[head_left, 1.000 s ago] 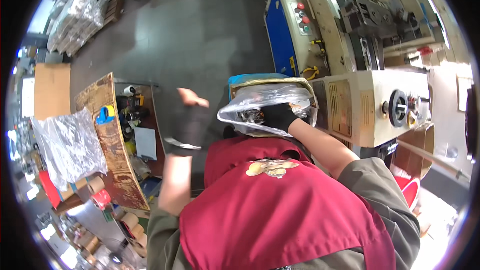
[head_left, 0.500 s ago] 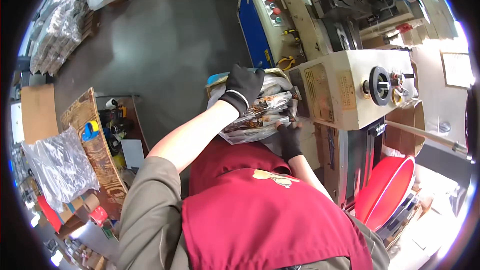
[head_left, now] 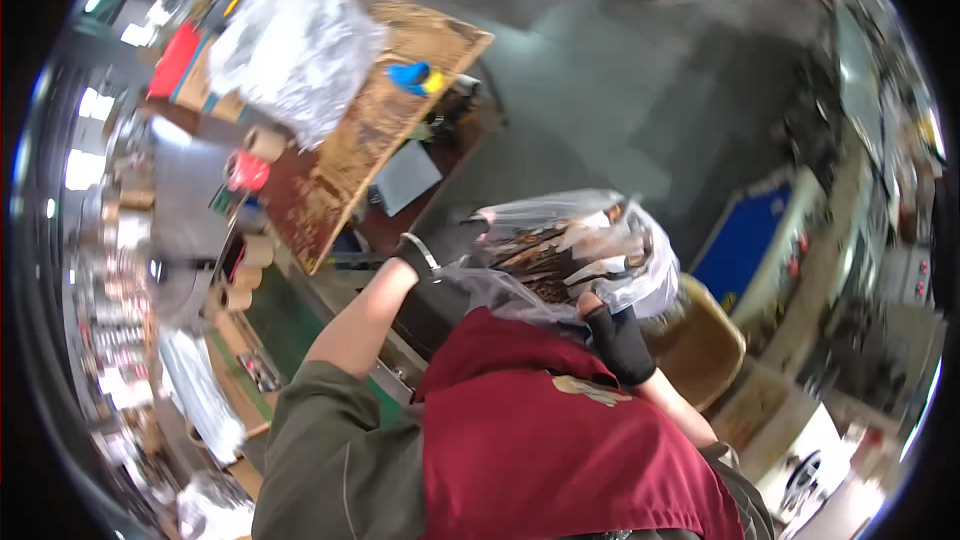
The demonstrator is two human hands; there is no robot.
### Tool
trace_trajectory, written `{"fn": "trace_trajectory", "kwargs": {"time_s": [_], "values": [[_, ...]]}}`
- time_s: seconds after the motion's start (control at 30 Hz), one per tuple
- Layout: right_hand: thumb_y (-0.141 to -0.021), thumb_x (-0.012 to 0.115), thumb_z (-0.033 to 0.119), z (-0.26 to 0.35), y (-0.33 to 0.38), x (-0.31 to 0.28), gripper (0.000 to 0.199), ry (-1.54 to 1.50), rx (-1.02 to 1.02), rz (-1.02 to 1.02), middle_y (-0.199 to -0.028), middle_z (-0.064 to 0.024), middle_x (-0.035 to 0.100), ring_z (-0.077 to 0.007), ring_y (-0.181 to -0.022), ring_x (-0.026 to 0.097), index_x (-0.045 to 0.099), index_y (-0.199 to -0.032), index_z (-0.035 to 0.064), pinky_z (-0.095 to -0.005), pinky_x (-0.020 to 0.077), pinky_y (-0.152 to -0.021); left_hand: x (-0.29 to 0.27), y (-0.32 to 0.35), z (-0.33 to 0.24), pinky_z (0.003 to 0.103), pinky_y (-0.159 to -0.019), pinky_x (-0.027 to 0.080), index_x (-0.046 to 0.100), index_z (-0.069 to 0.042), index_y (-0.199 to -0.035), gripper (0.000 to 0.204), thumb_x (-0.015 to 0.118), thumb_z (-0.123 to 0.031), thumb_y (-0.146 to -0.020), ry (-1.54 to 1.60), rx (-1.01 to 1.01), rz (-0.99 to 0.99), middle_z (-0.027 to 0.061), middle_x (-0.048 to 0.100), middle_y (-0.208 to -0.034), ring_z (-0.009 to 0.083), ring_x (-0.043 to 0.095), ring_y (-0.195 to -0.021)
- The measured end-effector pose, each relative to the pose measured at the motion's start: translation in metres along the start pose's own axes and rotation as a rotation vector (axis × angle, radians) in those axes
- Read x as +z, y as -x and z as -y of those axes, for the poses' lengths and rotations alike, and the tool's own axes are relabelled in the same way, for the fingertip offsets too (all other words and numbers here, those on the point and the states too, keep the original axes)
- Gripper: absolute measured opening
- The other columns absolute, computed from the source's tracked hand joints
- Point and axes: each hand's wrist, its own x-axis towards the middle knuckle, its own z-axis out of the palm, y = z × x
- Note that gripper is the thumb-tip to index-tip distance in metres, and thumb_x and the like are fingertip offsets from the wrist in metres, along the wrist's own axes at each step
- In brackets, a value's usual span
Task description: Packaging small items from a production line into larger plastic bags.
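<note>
I hold a clear plastic bag [head_left: 585,250] full of dark brown pieces in front of my chest, above a dark red apron [head_left: 560,440]. My left hand [head_left: 440,245], in a black glove, grips the bag's left end. On the underside of the bag my right hand [head_left: 615,335], also in a black glove, grips from the right. The bag is lifted off any surface and partly hides both hands' fingers.
A brown cardboard sheet [head_left: 380,130] with a blue and yellow object lies to the upper left beside a crinkled clear bag [head_left: 295,40]. A yellow bin [head_left: 700,345] stands right of me, a blue machine panel [head_left: 750,250] beyond it. Grey floor spreads ahead.
The view has swung sharply to the left. My left hand moved from the top of the bag to its left end, and the bag came away from the machine and bin.
</note>
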Motion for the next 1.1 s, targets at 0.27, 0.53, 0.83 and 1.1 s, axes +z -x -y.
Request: {"fn": "trace_trajectory", "kwargs": {"time_s": [0.27,0.53,0.83,1.1], "values": [[-0.091,0.047,0.028,0.048,-0.230,0.135,0.029,0.190,-0.293,0.051,-0.071,-0.0027,0.049,-0.0141,-0.063,0.046,0.057,-0.084,0.0018,-0.0304,0.0394,-0.057,-0.203,0.094,0.065,0.025,-0.060,0.039,0.054,-0.004,-0.066,0.035,0.051,-0.029,-0.090,0.424,0.011,-0.476,0.0002,0.053,-0.059,0.0088,0.049,-0.058],[-0.085,0.050,0.025,0.063,-0.453,0.288,0.026,0.924,-0.619,0.156,-0.076,-0.0201,0.062,-0.0368,-0.073,0.060,0.061,-0.088,0.0019,-0.0438,0.0477,-0.063,-0.346,0.053,0.237,0.041,-0.060,0.046,0.060,-0.009,-0.072,0.016,0.055,-0.020,-0.082,-0.569,0.126,-0.867,0.0144,0.057,-0.067,0.0328,0.057,-0.061],[-0.079,0.057,0.020,0.072,-0.512,0.405,0.023,0.769,-0.219,1.044,-0.071,-0.0183,0.061,-0.0255,-0.066,0.062,0.060,-0.082,-0.0025,-0.0355,0.0482,-0.060,-0.364,0.010,0.215,0.047,-0.078,0.044,0.065,-0.005,-0.086,0.024,0.060,-0.026,-0.077,-0.615,-0.159,-0.710,0.0170,0.061,-0.079,0.0325,0.058,-0.074],[-0.075,0.056,0.015,-0.110,-0.625,0.490,0.014,0.661,-1.302,1.003,-0.070,-0.0085,0.063,-0.0218,-0.064,0.060,0.067,-0.079,0.0078,-0.0357,0.0475,-0.054,-0.283,-0.076,0.221,0.053,-0.101,0.029,0.067,-0.006,-0.083,0.026,0.065,-0.027,-0.067,-0.757,-0.378,-0.556,0.0124,0.059,-0.100,0.0306,0.049,-0.103]]}}
